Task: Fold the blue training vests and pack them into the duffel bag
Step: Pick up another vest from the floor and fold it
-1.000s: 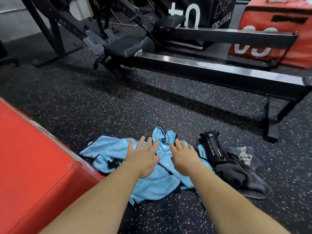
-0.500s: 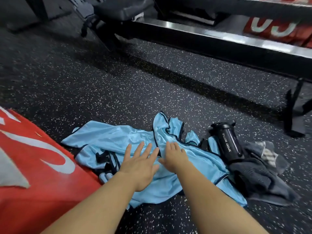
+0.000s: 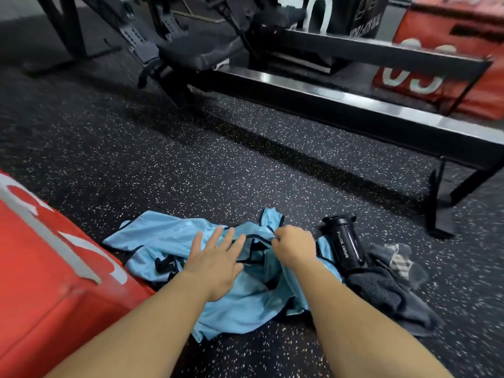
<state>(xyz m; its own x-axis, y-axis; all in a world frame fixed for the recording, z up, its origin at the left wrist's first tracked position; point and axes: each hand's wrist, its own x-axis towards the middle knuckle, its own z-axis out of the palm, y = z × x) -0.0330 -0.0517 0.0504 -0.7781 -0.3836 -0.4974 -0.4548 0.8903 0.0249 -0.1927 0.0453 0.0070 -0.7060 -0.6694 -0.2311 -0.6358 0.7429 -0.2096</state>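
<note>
A crumpled heap of light blue training vests [image 3: 163, 236] with dark trim lies on the speckled rubber floor in front of me. My left hand [image 3: 215, 257] rests flat on the heap with its fingers spread. My right hand [image 3: 293, 245] has its fingers curled and pinches a dark-trimmed edge of a vest near the top of the heap. No duffel bag is in view.
A black sport bottle [image 3: 345, 242] lies right of the vests, against a dark grey garment [image 3: 387, 293]. A red padded box [image 3: 41, 268] stands close on the left. A long black bench [image 3: 354, 105] crosses behind, with gym machines and another red box [image 3: 450, 50] farther back.
My right hand went from lying flat on the vests to curling its fingers round a trimmed edge. My left hand stays flat on the heap. The camera tilted down, then back up.
</note>
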